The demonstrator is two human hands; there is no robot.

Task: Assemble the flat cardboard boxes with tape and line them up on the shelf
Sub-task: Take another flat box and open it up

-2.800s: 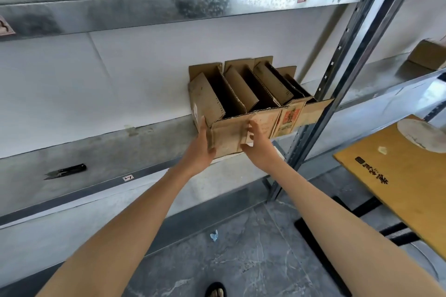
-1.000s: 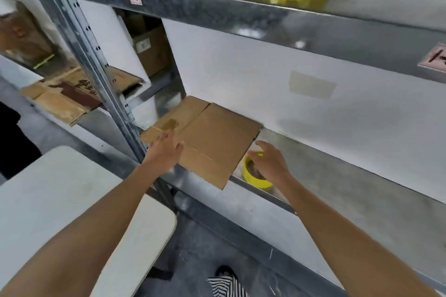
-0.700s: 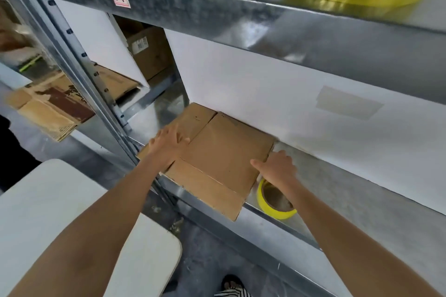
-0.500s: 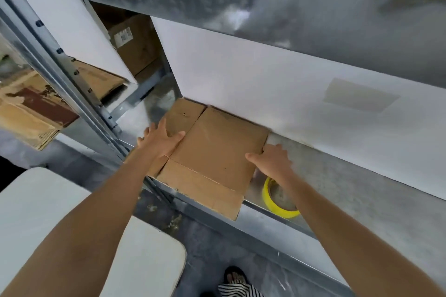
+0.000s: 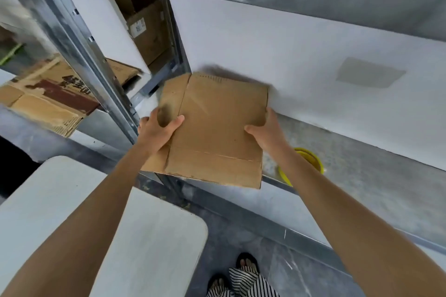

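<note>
Lifted since half a second ago, the flat cardboard box (image 5: 217, 132) now tilts up off the shelf (image 5: 362, 171) — left hand (image 5: 156, 132) and right hand (image 5: 268, 132) each with a grip clamped on a side edge, probably to pull it open. Right of the box sits the yellow tape roll (image 5: 311, 159); left of it the steel upright (image 5: 96, 55) crowds in — below it, the white desk (image 5: 144, 236).

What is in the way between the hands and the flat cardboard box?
Nothing visible. The left hand and right hand grip the flat cardboard box by its side edges. The yellow tape roll lies on the shelf off to the side, partly behind the right wrist.
</note>
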